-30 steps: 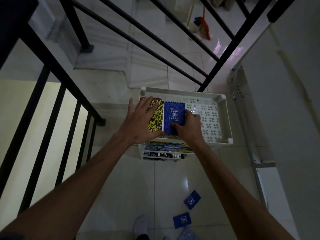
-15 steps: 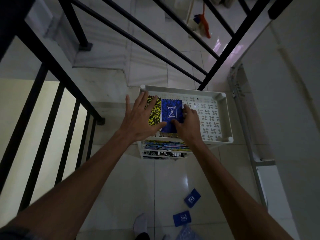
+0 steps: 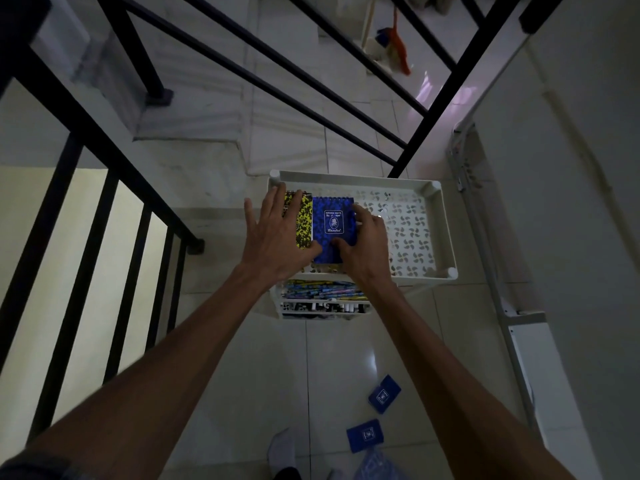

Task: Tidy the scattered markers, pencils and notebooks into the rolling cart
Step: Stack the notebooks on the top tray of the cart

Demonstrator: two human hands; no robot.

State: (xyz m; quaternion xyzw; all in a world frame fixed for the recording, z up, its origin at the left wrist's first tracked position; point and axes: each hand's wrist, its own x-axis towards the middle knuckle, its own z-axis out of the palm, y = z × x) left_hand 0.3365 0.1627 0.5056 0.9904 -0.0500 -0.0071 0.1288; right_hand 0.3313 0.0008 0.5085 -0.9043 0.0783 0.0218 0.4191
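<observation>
Squaring up notebooks in the cart's (image 3: 438,216) top tray looks like the step in hand, and the job seems well past halfway though not finished. Two notebooks already lie flat in the left part of that tray, side by side and touching: a yellow notebook (image 3: 304,221) on the far left and a blue notebook (image 3: 331,225) just right of it. The right part of the tray shows only its perforated floor.

The left hand (image 3: 277,242) lies spread with straight fingers over the yellow notebook, its thumb reaching across to the blue one's near edge; it presses rather than grasps, so that grip is open and holds nothing. The right hand (image 3: 363,249) sits against the blue notebook's right side, fingers bent over the edge and thumb on the cover, nudging or lightly holding it; whether it truly pinches the book I cannot tell for sure.

Below the tray, the middle shelf holds a layer of coloured pencils (image 3: 323,292), lying lengthwise. The lowest shelf (image 3: 322,308) holds dark and white sticks, probably markers, too dim to be certain.

Still left, in my judgement: two small blue pads (image 3: 383,398) and (image 3: 364,435) lie on the floor (image 3: 242,375) near the person's foot, well apart from the cart, beside a clear plastic bag (image 3: 375,465).
</observation>
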